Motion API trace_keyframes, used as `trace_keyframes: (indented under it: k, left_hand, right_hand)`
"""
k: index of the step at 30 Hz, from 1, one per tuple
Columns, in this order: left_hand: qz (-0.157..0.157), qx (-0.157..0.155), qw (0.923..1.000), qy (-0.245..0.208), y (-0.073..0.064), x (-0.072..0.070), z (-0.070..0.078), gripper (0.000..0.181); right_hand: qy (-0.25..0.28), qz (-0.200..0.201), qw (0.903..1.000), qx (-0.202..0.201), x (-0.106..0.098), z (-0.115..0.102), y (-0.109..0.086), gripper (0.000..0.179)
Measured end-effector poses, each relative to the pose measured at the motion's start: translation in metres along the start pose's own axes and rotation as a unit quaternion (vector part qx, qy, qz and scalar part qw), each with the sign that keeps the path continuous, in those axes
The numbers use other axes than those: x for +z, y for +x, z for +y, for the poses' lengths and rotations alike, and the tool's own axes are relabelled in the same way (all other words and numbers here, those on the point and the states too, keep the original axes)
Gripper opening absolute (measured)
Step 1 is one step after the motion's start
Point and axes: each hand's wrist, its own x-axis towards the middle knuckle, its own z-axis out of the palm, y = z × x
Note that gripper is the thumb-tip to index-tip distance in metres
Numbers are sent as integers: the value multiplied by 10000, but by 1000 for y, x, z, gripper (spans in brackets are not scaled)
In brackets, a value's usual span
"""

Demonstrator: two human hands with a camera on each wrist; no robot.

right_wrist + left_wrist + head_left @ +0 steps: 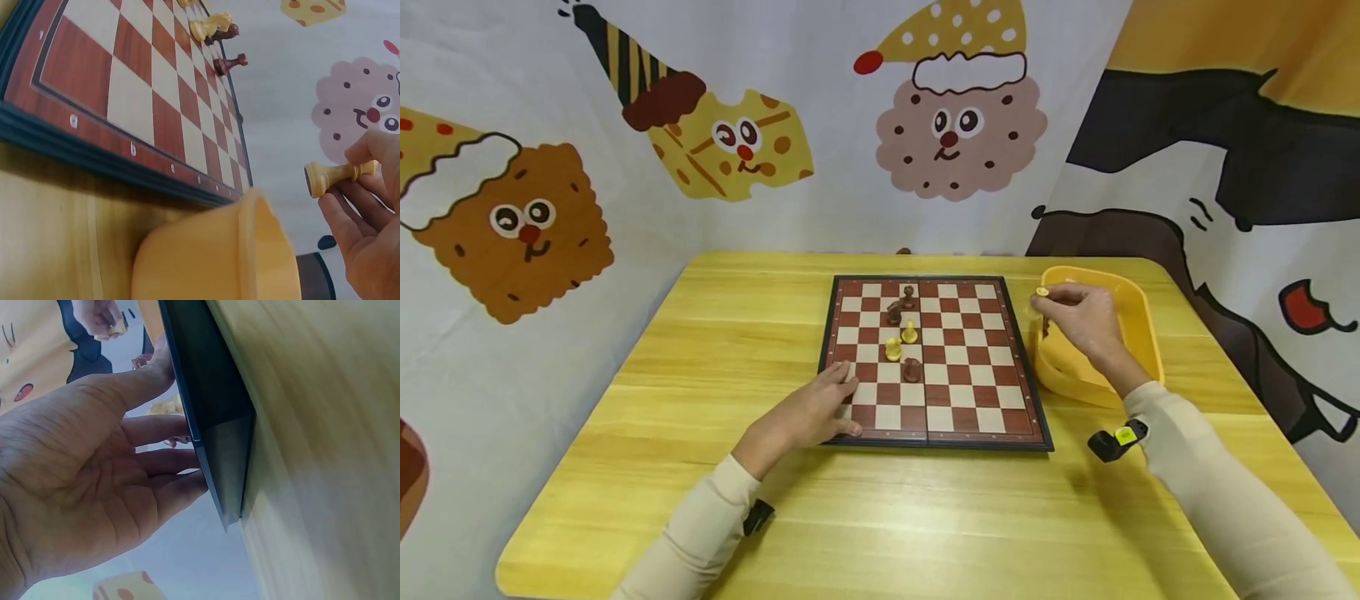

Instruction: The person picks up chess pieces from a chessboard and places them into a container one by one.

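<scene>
I pinch a pale piece (334,178) in my right hand (1084,321), thumb on one side and fingers on the other, its wide base pointing away from my palm. It hangs in the air by the left rim of the bin (1075,388), off the right edge of the board (955,392). My left hand (808,410) lies relaxed over the board's left edge towards the near corner, its thumb resting by that corner.

Largest of all is the cloth (850,217) behind, printed with cartoon faces in party hats. In front of it spreads the table (737,325), yellow and wood-grained. The board sits flat on it, chequered dark red and cream inside a dark frame. The yellow bin stands just beside its right edge, partly hidden under my right hand and wrist.

Smallest are the five pieces on the board, all on its left half: two dark ones (908,296) at the far side, two pale ones (892,349) about midway, and a dark one (912,370) nearest me.
</scene>
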Motion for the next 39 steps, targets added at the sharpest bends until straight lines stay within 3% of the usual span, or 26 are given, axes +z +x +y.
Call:
trace_keyframes:
  k: [11,19,27,32,39]
  left_hand:
    - [91,-101,9999,-36,-3,1,-3,79]
    - [122,4,9999,-71,-3,1,0,80]
    - [116,-49,9999,-102,-2,2,-1,81]
    - [124,48,9999,-96,-2,1,-1,80]
    - [151,105,9998,-33,-1,2,-2,80]
  right_hand:
    - [-324,226,9984,415,-17,15,-8,47]
    - [-747,448,9952,450,-23,32,-13,43]
    - [-965,390,9915,777,-33,43,-10,43]
    - [-969,437,9891,1022,-41,45,-9,42]
    - [-596,480,9922,987,-44,52,-5,41]
